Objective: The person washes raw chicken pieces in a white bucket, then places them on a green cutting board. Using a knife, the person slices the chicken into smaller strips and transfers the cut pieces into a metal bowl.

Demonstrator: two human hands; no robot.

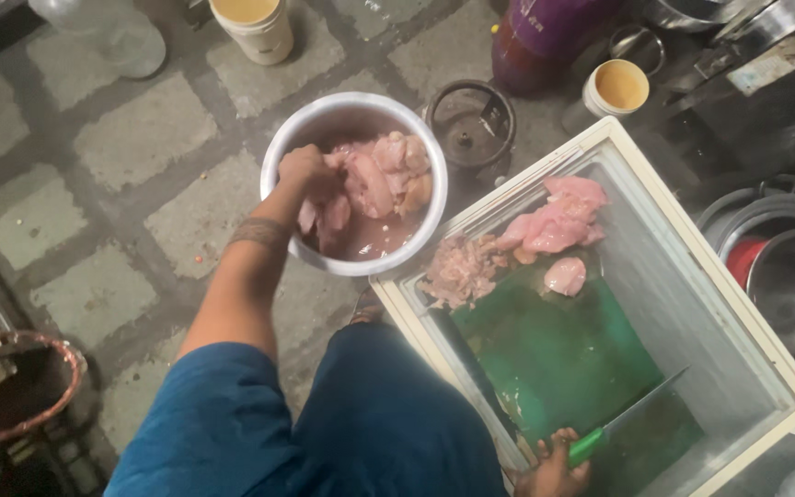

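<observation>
Raw chicken pieces [374, 184] in a metal bowl [278, 152], upper centre, gripped by left hand [305, 167] fingers; right hand [552, 465], bottom, fingers wrapped around a green-handled knife [632, 414].

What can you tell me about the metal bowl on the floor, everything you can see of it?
The metal bowl is round, silvery and deep-walled, like steel or aluminium. It stands upright on the grey paved floor, just beyond the white-framed tray with the green board. It holds pale pink raw meat pieces in pinkish liquid. The left hand reaches inside, among the pieces.
</observation>
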